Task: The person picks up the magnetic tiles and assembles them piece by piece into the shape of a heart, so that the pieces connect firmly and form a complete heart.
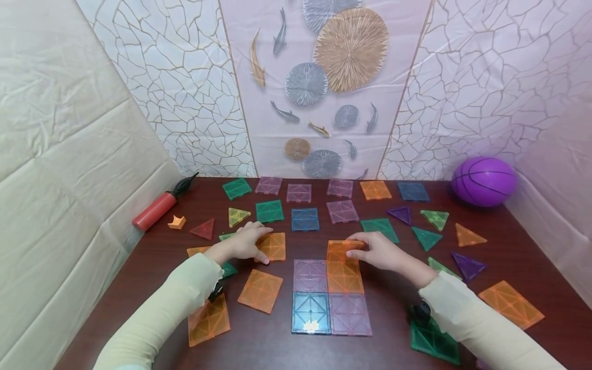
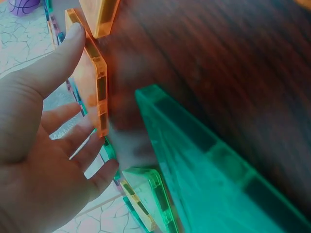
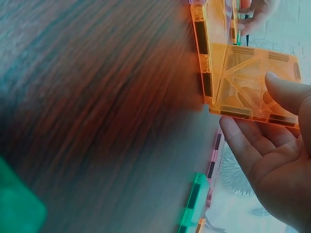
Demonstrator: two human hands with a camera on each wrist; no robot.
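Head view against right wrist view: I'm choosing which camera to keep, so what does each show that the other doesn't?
Only the head view: the ball, blue tiles and purple triangles.

Only the right wrist view: the palm of the right grip and dark strips in the side of the flat orange tile.

Both: the right grip holding the upright orange tile at the flat one's edge, and the left grip, though the wrist view catches only part of it.
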